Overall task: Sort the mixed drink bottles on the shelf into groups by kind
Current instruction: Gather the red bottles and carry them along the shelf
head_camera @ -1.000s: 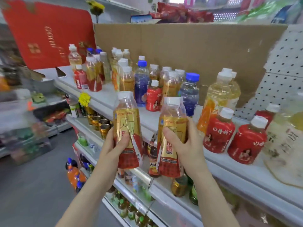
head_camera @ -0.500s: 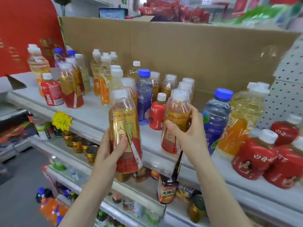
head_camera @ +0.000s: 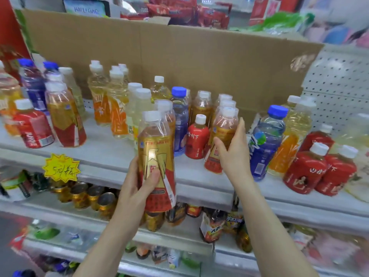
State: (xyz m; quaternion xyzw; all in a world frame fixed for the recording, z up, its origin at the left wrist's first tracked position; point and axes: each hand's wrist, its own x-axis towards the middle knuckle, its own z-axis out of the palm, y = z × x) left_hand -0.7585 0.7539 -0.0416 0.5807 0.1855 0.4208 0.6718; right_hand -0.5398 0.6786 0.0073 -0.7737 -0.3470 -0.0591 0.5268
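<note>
My left hand (head_camera: 137, 182) grips a tea bottle with a gold and red label (head_camera: 154, 148), held upright in front of the shelf edge. A second bottle of the same kind (head_camera: 224, 124) stands on the white shelf (head_camera: 111, 154), just ahead of several like it. My right hand (head_camera: 233, 154) is beside it with fingers spread, the thumb just touching its label. A small red bottle (head_camera: 196, 140) stands to its left and a blue-capped bottle (head_camera: 263, 144) to its right.
Mixed bottles crowd the shelf: orange-labelled ones (head_camera: 117, 108), another blue one (head_camera: 180, 116), squat red ones (head_camera: 307, 168) at the right, another gold and red one (head_camera: 63, 118) at the left. Cardboard (head_camera: 199, 56) backs the shelf. Cans (head_camera: 91, 196) fill the shelf below.
My right hand has set its gold and red bottle down on the shelf and opened its fingers. The left hand keeps its bottle, and the view has moved closer to the shelf.
</note>
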